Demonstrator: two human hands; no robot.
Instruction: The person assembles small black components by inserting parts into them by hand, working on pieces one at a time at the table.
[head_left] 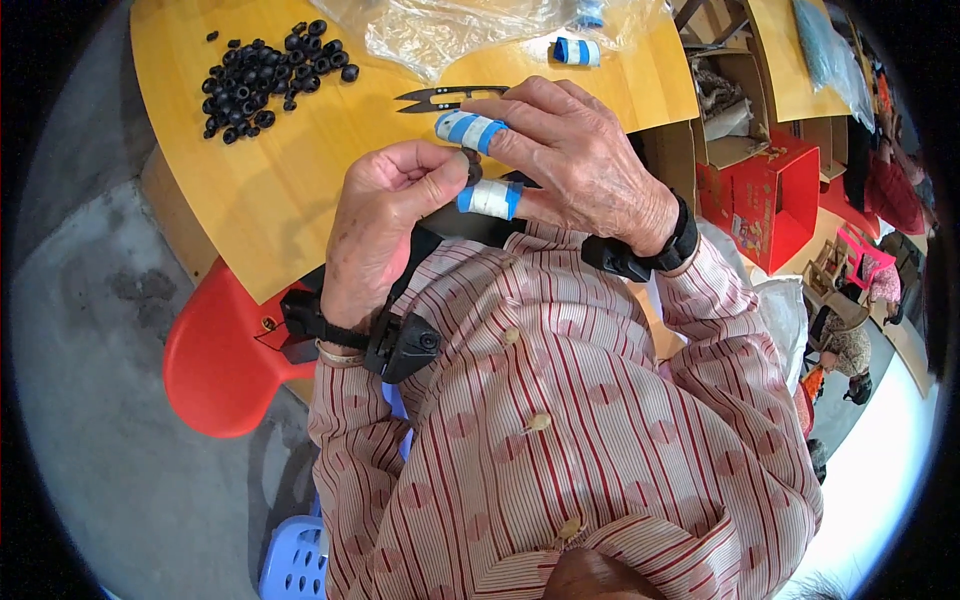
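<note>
Above my lap, near the table edge, my left hand (385, 205) pinches a small dark rounded part (472, 166) between thumb and index finger. My right hand (575, 160) meets it from the other side, its taped thumb and index finger closed about the same part. Blue-and-white tape (470, 131) wraps that index finger, and a like band (490, 198) covers the thumb. Black thread snips (430, 99) point left with blades apart; their rear end goes behind my right fingers, and I cannot tell whether those fingers touch them.
A pile of small black round parts with holes (262, 82) lies at the table's far left. Clear plastic film (430, 35) and a blue-and-white roll (577, 52) lie at the back. Red chair (225, 350) left; red box (765, 205) right. Other people sit far right.
</note>
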